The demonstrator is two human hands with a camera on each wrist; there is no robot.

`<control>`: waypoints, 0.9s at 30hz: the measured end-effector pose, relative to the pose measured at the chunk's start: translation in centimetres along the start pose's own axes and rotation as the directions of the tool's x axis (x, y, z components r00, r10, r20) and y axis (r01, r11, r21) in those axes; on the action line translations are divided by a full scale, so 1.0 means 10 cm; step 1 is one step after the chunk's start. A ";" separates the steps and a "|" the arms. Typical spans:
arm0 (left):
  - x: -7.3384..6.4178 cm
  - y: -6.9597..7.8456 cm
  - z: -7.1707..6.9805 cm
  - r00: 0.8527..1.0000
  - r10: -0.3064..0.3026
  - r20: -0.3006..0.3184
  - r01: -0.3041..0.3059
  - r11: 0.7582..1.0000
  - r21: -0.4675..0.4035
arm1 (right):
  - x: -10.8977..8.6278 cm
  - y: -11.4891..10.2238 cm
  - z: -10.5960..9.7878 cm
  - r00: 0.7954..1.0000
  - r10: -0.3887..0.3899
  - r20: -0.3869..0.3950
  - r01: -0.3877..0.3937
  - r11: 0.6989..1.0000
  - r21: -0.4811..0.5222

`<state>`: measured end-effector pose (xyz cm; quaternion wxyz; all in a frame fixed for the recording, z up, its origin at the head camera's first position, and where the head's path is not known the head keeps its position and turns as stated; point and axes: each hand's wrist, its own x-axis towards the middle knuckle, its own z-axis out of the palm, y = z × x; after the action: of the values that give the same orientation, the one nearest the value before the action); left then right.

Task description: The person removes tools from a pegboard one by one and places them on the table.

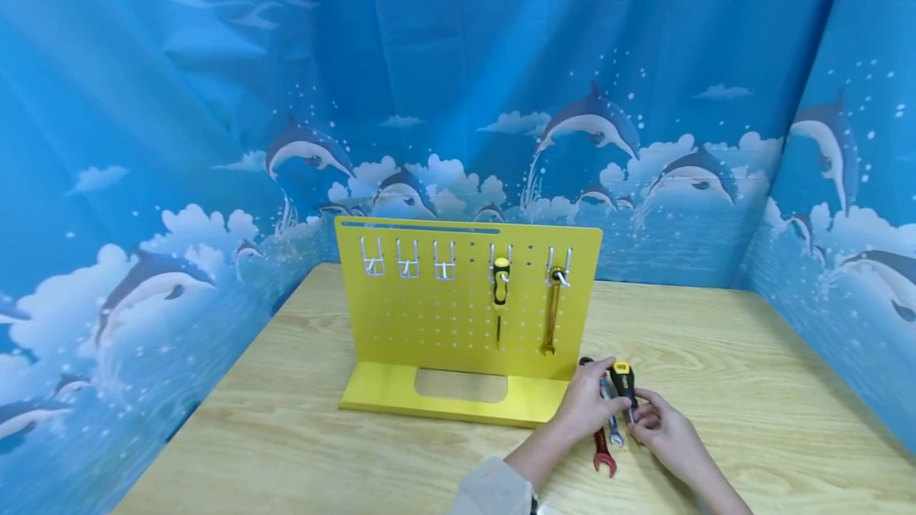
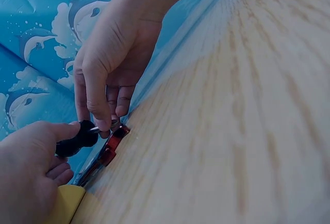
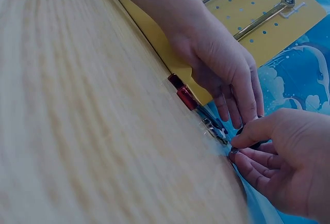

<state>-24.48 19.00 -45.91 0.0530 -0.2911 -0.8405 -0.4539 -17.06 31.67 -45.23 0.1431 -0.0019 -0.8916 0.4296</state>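
Both hands meet at a screwdriver (image 1: 622,380) with a black handle and yellow end, just right of a yellow pegboard (image 1: 458,324). My left hand (image 1: 585,404) holds the black handle (image 2: 80,140) between thumb and fingers. From the other side, my right hand (image 1: 665,431) pinches the metal shaft near the handle, its fingertips partly covering it. Under and beside my left hand lie a red open-end wrench (image 1: 603,455) and a silver wrench (image 1: 614,429) on the table, their far ends partly hidden by the hand.
On the pegboard hang a yellow-and-black screwdriver (image 1: 501,283) and a combination wrench (image 1: 553,316). Several wire hooks (image 1: 408,261) line its upper left. The board's yellow base (image 1: 379,388) reaches forward over the wooden table (image 1: 286,451). A blue dolphin curtain (image 1: 458,86) stands behind.
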 end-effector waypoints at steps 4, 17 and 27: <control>0.00 -0.01 0.00 1.000 0.030 0.005 -0.030 0.998 0.051 | 0.01 0.00 -0.01 1.000 0.016 0.012 -0.016 0.999 -0.032; -0.01 -0.03 0.01 0.994 0.110 0.011 -0.110 0.966 0.234 | 0.01 -0.01 -0.01 0.999 0.024 0.021 -0.022 0.995 -0.093; -0.01 -0.03 0.01 0.996 0.081 0.039 -0.088 0.963 0.254 | 0.02 0.00 0.00 0.997 0.064 0.031 -0.061 0.994 -0.095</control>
<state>-24.55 18.91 -46.20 0.0978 -0.3238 -0.8793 -0.3351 -17.30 31.74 -45.19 0.1143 -0.0293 -0.9125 0.3916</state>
